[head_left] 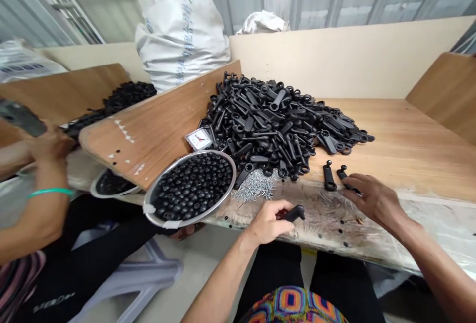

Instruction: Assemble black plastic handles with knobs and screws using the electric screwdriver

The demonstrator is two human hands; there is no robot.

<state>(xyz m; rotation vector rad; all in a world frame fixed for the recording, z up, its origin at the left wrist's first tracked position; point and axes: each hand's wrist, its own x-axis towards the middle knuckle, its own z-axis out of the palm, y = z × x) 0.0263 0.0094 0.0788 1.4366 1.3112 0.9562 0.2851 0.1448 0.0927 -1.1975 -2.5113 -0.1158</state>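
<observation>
In the head view my left hand (268, 221) grips a black plastic crank handle (295, 213) above the front strip of the bench, its bent end pointing right. My right hand (374, 199) has its fingers closed on a second crank handle (342, 171), which lies on the bench with a ball knob at its far end. Just left of that, a third crank handle (328, 176) with a knob lies flat, untouched. Behind both hands rises a large heap of black crank handles (267, 119). Small silver screws or pins (256, 185) are piled at the heap's front edge.
A metal bowl (148, 203) full of black ball knobs overhangs the bench's front left edge. A small square clock (199, 139) stands behind it. A wooden divider (148, 119) runs along the left. Beyond it, another person's hand (48, 139) holds a dark object.
</observation>
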